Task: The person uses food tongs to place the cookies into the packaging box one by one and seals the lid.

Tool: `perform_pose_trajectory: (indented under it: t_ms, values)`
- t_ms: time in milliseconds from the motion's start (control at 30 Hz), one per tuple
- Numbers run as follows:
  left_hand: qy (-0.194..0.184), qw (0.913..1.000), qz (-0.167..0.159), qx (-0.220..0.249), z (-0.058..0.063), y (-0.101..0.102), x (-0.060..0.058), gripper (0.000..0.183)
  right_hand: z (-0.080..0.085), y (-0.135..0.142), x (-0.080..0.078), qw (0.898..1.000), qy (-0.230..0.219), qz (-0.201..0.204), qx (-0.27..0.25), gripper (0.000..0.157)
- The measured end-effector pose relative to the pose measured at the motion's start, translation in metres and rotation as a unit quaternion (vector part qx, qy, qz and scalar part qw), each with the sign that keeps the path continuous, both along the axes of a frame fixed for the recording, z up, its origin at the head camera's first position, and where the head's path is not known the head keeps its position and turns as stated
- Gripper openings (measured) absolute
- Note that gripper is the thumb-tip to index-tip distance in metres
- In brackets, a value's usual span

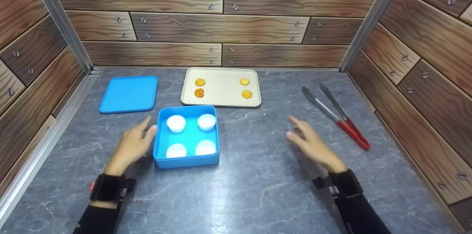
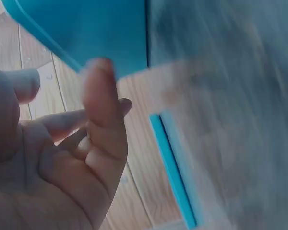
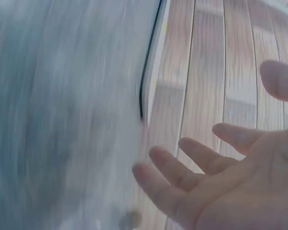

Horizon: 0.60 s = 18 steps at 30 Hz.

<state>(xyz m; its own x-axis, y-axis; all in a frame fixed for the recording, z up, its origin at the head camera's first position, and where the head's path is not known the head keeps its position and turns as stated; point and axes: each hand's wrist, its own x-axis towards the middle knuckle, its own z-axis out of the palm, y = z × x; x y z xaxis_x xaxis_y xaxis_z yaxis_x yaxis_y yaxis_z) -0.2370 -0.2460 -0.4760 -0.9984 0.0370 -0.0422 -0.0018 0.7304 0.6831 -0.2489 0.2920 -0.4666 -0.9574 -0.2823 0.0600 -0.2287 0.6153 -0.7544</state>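
My left hand [image 1: 129,149] is just left of a square blue box [image 1: 186,162], its thumb close to the box wall; I cannot tell if they touch. Inside the box stand several white cups [image 1: 176,123]. In the left wrist view the fingers [image 2: 105,129] are loosely bent with nothing between them, and the box [image 2: 96,28] rises beyond. My right hand [image 1: 313,147] hovers above the table between the box and a pair of red-handled tongs [image 1: 348,125]. Its fingers [image 3: 163,187] are spread and relaxed in the right wrist view, holding nothing.
A flat blue lid [image 1: 129,94] lies at the back left. Behind the box, a cream tray [image 1: 223,88] carries several small yellow-orange pieces [image 1: 246,94]. Wood-patterned walls [image 1: 177,27] enclose the grey marbled table [image 1: 254,189] at the back and both sides.
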Motion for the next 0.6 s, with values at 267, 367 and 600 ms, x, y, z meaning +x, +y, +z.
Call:
perform_pose_trajectory:
  t_ms: [267, 367, 600]
  values:
    - [0.004, 0.9993, -0.015, 0.034, -0.003, 0.017, -0.006, 0.061, 0.003, -0.051, 0.001, 0.985, -0.121, 0.089, -0.083, 0.071]
    - [0.008, 0.9993, -0.015, 0.034, -0.004, 0.021, -0.006, 0.060, 0.004, -0.072, 0.001, 0.975, -0.167, 0.111, -0.093, 0.073]
    - [0.010, 0.9974, -0.031, 0.064, -0.004, 0.041, -0.004, 0.060, 0.002, -0.112, -0.005, 0.959, -0.214, 0.124, -0.137, 0.080]
